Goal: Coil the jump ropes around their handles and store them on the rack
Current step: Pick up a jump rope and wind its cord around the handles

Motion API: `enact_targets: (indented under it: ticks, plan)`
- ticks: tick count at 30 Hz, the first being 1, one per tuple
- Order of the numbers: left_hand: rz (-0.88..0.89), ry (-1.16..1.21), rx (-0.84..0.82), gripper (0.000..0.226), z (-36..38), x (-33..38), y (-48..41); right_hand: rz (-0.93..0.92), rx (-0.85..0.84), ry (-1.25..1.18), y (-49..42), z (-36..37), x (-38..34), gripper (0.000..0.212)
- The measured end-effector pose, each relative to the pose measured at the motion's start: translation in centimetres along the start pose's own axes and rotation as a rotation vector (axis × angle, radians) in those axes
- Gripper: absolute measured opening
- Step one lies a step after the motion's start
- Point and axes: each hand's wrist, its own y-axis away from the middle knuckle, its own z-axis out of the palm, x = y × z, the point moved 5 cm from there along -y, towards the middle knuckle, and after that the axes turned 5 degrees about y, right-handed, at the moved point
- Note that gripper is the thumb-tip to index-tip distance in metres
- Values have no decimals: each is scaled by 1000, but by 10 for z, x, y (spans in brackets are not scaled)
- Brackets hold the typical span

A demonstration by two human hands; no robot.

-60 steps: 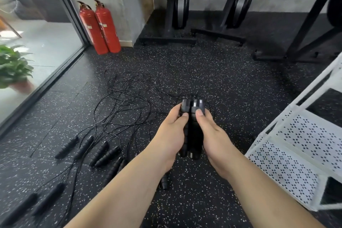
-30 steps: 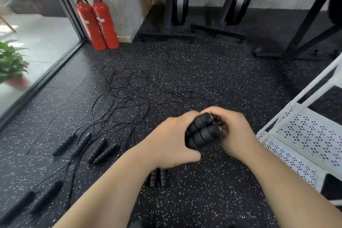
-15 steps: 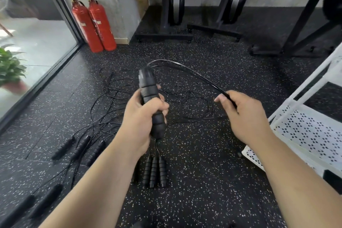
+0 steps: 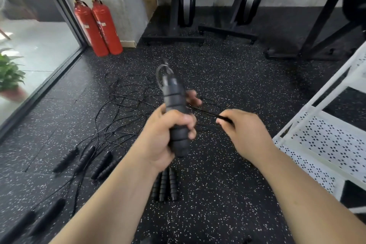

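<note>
Here the left hand (image 4: 158, 140) gripped the paired handles (image 4: 174, 105) of one black jump rope. Its fingers (image 4: 189, 123) were curled tightly round the lower half, so the two handles stood pressed together and almost upright. Their upper ends rose above the fingers and their bottom ends stuck out below the palm. One finger of this hand reached out behind the handles, toward the right. A short loop (image 4: 159, 74) came out of the top ends, but it was blurred. The right hand (image 4: 247, 134) was just to the right of the left fingers and did not touch them. Its thumb and fingertips (image 4: 221, 122) pinched the thin cord (image 4: 206, 112), which ran stretched from this pinch to the handles. Whether any cord was wound on the handles, I could not tell. Below the left fingers, three handles (image 4: 165, 186) lay side by side on the speckled floor (image 4: 217, 194). To the left of the fingers and lower, four handles (image 4: 87, 161) lay in a row. Their cords went up into a loose tangle of cords (image 4: 122, 101) to the left of the fingers. Two handles (image 4: 39, 218) lay well apart, far below and left. The white rack (image 4: 316, 140), with perforated shelves, stood to the right of the right fingers, near but not touched. Two red fire extinguishers (image 4: 99, 25) stood by the wall, far beyond the left fingers.
</note>
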Motion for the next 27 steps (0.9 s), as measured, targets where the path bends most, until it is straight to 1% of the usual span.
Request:
enact_targets:
  ticks: [3, 4, 6, 7, 10, 12, 13, 16, 19, 23, 24, 27]
  plan:
    - [173, 147, 36, 58, -19, 36, 1, 68, 28, 78, -9, -7, 22, 23]
    - [209, 163, 44, 57, -24, 45, 3, 91, 40, 82, -10, -7, 26, 27]
    - [228, 124, 67, 48, -31, 53, 5, 117, 102, 41, -8, -10, 29, 32]
    - [214, 91, 89, 46, -32, 52, 7, 115, 151, -14, -7, -12, 26, 33]
    - [90, 50, 184, 54, -36, 39, 6, 76, 249, -205, -3, -22, 9, 29]
    - [-37, 27, 233, 58, -35, 22, 7, 13, 266, -219, -1, -21, -5, 26]
    - [-100, 15, 229, 60, -31, 12, 8, -24, 268, -202, -1, -19, -11, 26]
    - [-210, 37, 127, 65, -10, -16, 8, -103, 214, -167, 1, -6, -25, 30]
    - [-208, 53, 52, 70, 4, -33, 7, -162, 136, -189, 5, 6, -35, 21]
    - [-155, 87, 32, 54, 1, -21, 3, -180, 77, -131, 2, -1, -30, 30]
    - [-129, 121, 10, 57, -1, -12, 2, -169, 70, -127, 0, -7, -24, 28]
    - [-4, 182, -55, 76, -11, 19, -1, -101, -7, -167, -6, -19, -7, 17]
